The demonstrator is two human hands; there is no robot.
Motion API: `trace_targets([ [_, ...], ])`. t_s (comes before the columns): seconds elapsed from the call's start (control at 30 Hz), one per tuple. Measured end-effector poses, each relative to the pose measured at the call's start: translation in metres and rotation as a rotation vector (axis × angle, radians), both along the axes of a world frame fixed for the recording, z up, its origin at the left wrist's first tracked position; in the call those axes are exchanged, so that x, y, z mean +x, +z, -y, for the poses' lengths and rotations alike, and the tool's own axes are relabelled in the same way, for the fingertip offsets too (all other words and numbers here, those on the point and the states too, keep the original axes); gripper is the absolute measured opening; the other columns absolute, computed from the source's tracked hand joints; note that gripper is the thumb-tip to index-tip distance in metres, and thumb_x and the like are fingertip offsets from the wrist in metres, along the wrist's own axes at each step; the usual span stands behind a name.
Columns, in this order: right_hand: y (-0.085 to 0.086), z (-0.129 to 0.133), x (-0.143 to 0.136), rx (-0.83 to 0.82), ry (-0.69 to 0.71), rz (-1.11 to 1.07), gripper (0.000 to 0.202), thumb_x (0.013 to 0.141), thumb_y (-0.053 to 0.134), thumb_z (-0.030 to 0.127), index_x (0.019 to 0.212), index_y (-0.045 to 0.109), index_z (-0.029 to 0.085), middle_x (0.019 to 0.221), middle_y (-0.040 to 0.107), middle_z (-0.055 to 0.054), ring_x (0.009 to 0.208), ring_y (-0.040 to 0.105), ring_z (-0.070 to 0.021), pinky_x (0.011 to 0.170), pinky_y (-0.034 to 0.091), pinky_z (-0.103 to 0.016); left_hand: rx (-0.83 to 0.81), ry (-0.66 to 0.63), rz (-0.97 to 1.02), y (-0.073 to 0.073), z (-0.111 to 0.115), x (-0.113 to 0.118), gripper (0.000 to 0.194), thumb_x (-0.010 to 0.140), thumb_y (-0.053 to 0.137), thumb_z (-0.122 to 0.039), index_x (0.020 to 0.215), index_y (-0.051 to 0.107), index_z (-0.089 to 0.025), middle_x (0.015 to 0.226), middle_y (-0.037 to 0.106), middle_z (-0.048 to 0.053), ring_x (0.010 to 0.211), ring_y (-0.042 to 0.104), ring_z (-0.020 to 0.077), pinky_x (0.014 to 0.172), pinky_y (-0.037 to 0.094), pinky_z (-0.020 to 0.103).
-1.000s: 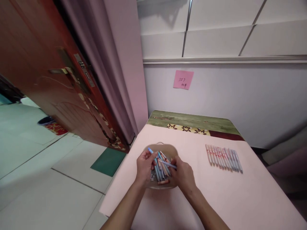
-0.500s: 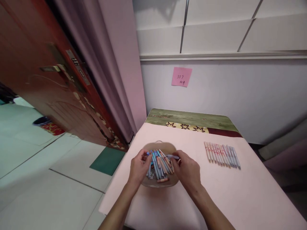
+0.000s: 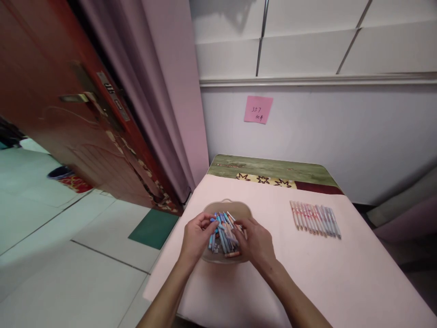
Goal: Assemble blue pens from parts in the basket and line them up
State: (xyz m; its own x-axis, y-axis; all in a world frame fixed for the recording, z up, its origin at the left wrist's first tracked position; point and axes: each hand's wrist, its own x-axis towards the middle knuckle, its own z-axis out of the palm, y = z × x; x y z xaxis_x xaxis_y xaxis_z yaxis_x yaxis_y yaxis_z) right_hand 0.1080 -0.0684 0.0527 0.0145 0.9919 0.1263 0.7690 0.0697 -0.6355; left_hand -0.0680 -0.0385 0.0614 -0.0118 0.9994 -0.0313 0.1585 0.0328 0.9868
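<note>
My left hand [image 3: 197, 234] is closed in a pinch over the left side of a beige basket [image 3: 227, 260]. A small blue piece that looks like a pen cap [image 3: 213, 220] shows at its fingertips. My right hand [image 3: 255, 239] is closed over the basket's right side, its fingers around a greyish pen [image 3: 232, 238] that is blurred and partly hidden. Many loose pens [image 3: 223, 237] in blue, white and orange lie in the basket below both hands. A short orange-brown pen piece [image 3: 232, 254] is by the basket's near wall.
A neat row of pens [image 3: 314, 219] lies on the pink-covered table [image 3: 307, 273] to the right. The table's green patterned back edge [image 3: 269, 164] meets the wall, where a pink note [image 3: 258, 109] is stuck. A wooden door [image 3: 68, 114] stands at the left.
My right hand has moved left and slightly down, closer to my left hand. The pen in it has swung from roughly level to slanted. My left hand stays nearly in place.
</note>
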Motion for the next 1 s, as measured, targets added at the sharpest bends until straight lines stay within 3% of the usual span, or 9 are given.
trace_targets([
  [0.17, -0.004, 0.0, -0.012, -0.079, 0.116, -0.085, 0.022, 0.087, 0.055, 0.037, 0.102, 0.069, 0.03, 0.088, 0.072, 0.0, 0.073, 0.064, -0.015, 0.063, 0.039, -0.023, -0.093, -0.004, 0.091, -0.001, -0.001, 0.011, 0.025, 0.066, 0.073, -0.035, 0.081, 0.069, -0.015, 0.056, 0.064, -0.001, 0.047, 0.053, 0.0107, 0.045, 0.041, 0.02],
  [0.33, -0.006, 0.0, -0.015, -0.053, 0.083, 0.009, 0.02, 0.088, 0.054, 0.038, 0.092, 0.072, 0.03, 0.083, 0.073, 0.001, 0.075, 0.065, -0.0161, 0.062, 0.037, -0.023, -0.085, 0.017, 0.088, -0.005, 0.0, 0.012, 0.024, 0.064, 0.075, -0.034, 0.076, 0.069, -0.014, 0.062, 0.065, 0.001, 0.05, 0.052, 0.01, 0.042, 0.035, 0.018],
  [0.5, -0.01, 0.001, -0.012, -0.031, 0.063, 0.072, 0.018, 0.087, 0.055, 0.035, 0.092, 0.07, 0.027, 0.089, 0.073, -0.001, 0.083, 0.065, -0.016, 0.067, 0.039, -0.022, -0.14, -0.031, 0.098, -0.021, -0.004, 0.007, 0.028, 0.069, 0.07, -0.04, 0.08, 0.067, -0.014, 0.059, 0.062, 0.0, 0.047, 0.048, 0.0101, 0.042, 0.034, 0.02],
  [0.57, -0.012, 0.001, -0.008, -0.071, 0.047, 0.063, 0.025, 0.084, 0.059, 0.039, 0.105, 0.067, 0.029, 0.089, 0.073, 0.0, 0.079, 0.066, -0.016, 0.065, 0.039, -0.022, -0.146, -0.114, -0.034, -0.027, -0.009, 0.002, 0.028, 0.07, 0.068, -0.037, 0.085, 0.067, -0.014, 0.059, 0.062, 0.0, 0.049, 0.051, 0.0122, 0.046, 0.038, 0.022],
  [0.63, -0.012, 0.002, -0.004, -0.095, 0.01, 0.046, 0.036, 0.084, 0.059, 0.043, 0.118, 0.061, 0.029, 0.088, 0.073, 0.0, 0.075, 0.066, -0.0156, 0.063, 0.039, -0.023, -0.094, -0.153, -0.319, -0.031, -0.014, -0.003, 0.025, 0.069, 0.068, -0.028, 0.091, 0.068, -0.015, 0.068, 0.066, 0.002, 0.06, 0.058, 0.0157, 0.056, 0.043, 0.025],
  [0.73, -0.011, 0.002, 0.002, -0.085, -0.027, 0.044, 0.03, 0.089, 0.051, 0.043, 0.111, 0.064, 0.029, 0.085, 0.074, 0.0, 0.075, 0.067, -0.0157, 0.064, 0.04, -0.023, 0.004, -0.082, -0.696, -0.037, -0.02, -0.004, 0.024, 0.067, 0.062, -0.011, 0.089, 0.068, -0.017, 0.087, 0.07, 0.008, 0.084, 0.062, 0.0218, 0.076, 0.044, 0.03],
  [0.8, -0.01, 0.002, 0.004, -0.073, -0.023, 0.048, 0.027, 0.09, 0.048, 0.042, 0.103, 0.068, 0.028, 0.083, 0.074, -0.001, 0.077, 0.067, -0.0165, 0.064, 0.04, -0.024, -0.002, -0.048, -0.76, -0.042, -0.023, 0.0, 0.024, 0.067, 0.058, -0.007, 0.086, 0.068, -0.017, 0.088, 0.07, 0.011, 0.089, 0.062, 0.0248, 0.079, 0.042, 0.032],
  [1.0, -0.011, 0.005, 0.006, -0.073, -0.019, 0.049, 0.023, 0.089, 0.051, 0.039, 0.098, 0.069, 0.029, 0.081, 0.074, -0.001, 0.075, 0.067, -0.0175, 0.061, 0.039, -0.024, -0.05, -0.015, -0.765, -0.056, -0.029, 0.017, 0.009, 0.066, 0.062, -0.014, 0.074, 0.066, -0.017, 0.071, 0.069, 0.013, 0.072, 0.064, 0.0274, 0.065, 0.041, 0.033],
])
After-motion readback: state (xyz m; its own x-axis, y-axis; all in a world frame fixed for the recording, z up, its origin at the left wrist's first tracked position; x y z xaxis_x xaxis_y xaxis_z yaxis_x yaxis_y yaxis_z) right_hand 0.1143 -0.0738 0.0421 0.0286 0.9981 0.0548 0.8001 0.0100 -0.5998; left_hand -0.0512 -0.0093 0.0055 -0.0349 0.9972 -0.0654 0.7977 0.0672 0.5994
